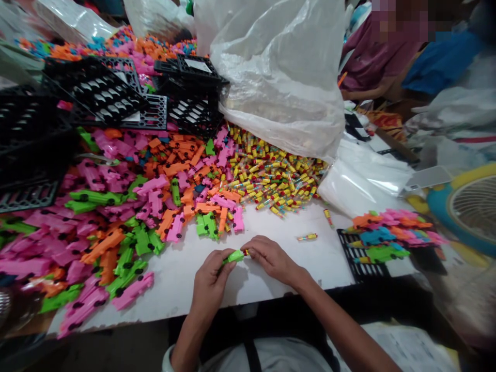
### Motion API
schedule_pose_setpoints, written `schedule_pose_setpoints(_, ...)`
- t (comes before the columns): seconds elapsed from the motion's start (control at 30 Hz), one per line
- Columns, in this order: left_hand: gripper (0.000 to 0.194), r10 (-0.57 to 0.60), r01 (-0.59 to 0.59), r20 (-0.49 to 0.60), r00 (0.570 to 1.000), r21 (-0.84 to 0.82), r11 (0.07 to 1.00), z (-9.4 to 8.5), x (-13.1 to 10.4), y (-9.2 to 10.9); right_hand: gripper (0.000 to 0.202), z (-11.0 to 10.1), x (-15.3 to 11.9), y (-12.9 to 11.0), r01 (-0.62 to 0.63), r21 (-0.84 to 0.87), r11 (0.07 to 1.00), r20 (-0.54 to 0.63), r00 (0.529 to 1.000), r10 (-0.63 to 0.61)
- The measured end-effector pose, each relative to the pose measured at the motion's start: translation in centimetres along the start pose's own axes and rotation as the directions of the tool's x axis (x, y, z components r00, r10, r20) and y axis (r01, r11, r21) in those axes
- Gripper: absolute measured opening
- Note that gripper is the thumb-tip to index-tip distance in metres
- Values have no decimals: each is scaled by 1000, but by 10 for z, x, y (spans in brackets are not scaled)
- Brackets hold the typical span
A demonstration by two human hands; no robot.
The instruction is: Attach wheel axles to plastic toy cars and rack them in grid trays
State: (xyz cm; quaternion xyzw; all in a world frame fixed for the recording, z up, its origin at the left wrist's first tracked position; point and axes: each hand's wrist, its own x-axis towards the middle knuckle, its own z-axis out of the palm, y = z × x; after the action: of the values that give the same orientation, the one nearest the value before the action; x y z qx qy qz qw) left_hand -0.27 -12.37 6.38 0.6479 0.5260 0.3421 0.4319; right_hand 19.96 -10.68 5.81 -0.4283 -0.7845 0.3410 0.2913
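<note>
Over the white tabletop (267, 287), my left hand (211, 274) pinches a green toy car (234, 256). My right hand (273, 260) is closed on a small yellow-and-red tube (246, 252), mostly hidden by the fingers, which meets the car's right end. Just beyond my hands spreads a heap of similar yellow tubes (277, 175) with red ends. Two loose tubes lie nearer, one of them a single tube (307, 237) right of my right hand. Pink, orange and green toy cars (134, 290) are piled to the left.
Black plastic trays (104, 95) are stacked at the back left. A large clear plastic bag (279, 77) stands behind the tubes. On the right, a black tray (351, 256) holds several cars, near a blue-and-yellow fan (439, 206). Another person (382, 57) sits at the back right.
</note>
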Motion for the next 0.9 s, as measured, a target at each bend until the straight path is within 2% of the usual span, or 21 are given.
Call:
schedule_pose_setpoints(0.47,24,-73,72,-17,997,-54,996,-1,1,-1,28,1,1,-1,50,-69,996,80,996,-44)
schedule_pose_setpoints(0.57,25,-53,53,3,999,-15,998,-2,3,-2,26,2,-1,0,35,-92,995,-9,999,-36)
schedule_pose_setpoints(0.63,25,-47,46,18,999,12,999,-2,5,-3,25,0,-1,5,-29,-98,995,-158,987,13)
schedule_pose_setpoints(0.7,27,-68,68,-3,998,21,997,-1,7,-5,25,-7,2,11,-107,-76,991,-339,938,75)
schedule_pose_setpoints(0.77,33,-116,116,-54,992,4,993,0,10,-4,27,-18,8,15,-148,-55,987,-496,862,102)
schedule_pose_setpoints(0.83,43,-170,166,-99,981,-45,985,1,14,0,37,-31,15,17,-152,-66,986,-619,781,79)
schedule_pose_setpoints(0.9,49,-177,166,-156,972,-81,983,0,20,6,48,-41,19,16,-152,-97,984,-702,711,41)
